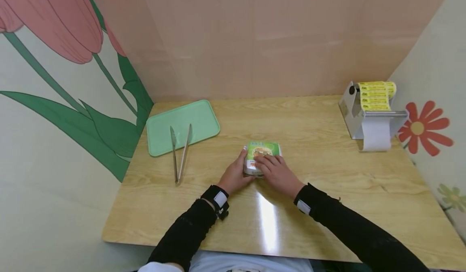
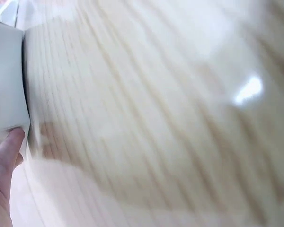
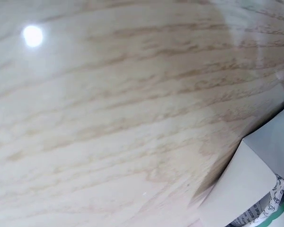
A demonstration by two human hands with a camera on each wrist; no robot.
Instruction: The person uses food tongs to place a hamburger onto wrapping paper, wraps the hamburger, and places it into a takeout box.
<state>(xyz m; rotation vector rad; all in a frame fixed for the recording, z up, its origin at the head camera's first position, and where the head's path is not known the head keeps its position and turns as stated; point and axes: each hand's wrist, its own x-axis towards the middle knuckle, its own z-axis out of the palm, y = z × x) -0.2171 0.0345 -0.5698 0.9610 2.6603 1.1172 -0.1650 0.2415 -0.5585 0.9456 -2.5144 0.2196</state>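
A burger box [image 1: 263, 147], a small carton with a green and white lid and a burger picture, sits on the wooden table before me. My left hand [image 1: 234, 176] grips its left side, thumb along the near edge. The fingers of my right hand [image 1: 279, 176] bend over the lid from the near right; its thumb is hidden. In the left wrist view, a finger of the left hand [image 2: 5, 163] meets a corner of the white box [image 2: 7, 78]. Printed wrapping paper [image 3: 248, 215] shows inside a gap beside a flap in the right wrist view.
Metal tongs [image 1: 181, 163] lie spread, their tips over a mint green tray [image 1: 204, 114] at the back left. A dispenser [image 1: 351, 114] with a roll of yellow labels [image 1: 375, 96] stands at the back right. Walls border the table's back and sides.
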